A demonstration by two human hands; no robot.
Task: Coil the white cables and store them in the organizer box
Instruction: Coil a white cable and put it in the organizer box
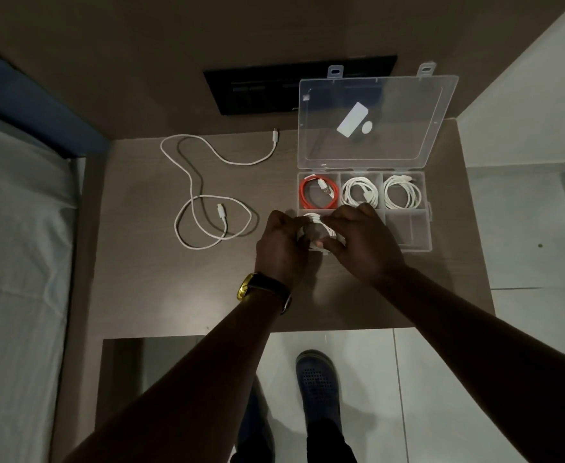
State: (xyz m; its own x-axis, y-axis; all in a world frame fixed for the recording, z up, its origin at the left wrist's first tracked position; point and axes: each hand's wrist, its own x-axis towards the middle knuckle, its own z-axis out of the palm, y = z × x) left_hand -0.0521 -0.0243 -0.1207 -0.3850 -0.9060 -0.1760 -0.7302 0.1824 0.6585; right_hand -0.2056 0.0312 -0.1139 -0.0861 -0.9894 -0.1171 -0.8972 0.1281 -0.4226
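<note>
A clear organizer box (423, 243) lies open on the table, its lid (374, 95) tipped back. The back row holds a red cable (303, 195) on the left and two coiled white cables (351, 192) (403, 195) beside it. My left hand (281, 248) and my right hand (361, 242) both grip a coiled white cable (313, 218) over the box's front left compartment. Most of that coil is hidden by my fingers. A loose white cable (191, 182) sprawls uncoiled on the table to the left.
The brown table (140, 279) ends just below my wrists. A black panel (257, 91) sits on the wall behind it. A bed with a pale sheet (17, 245) borders the left side. White floor tiles and my dark shoe (318, 385) are below.
</note>
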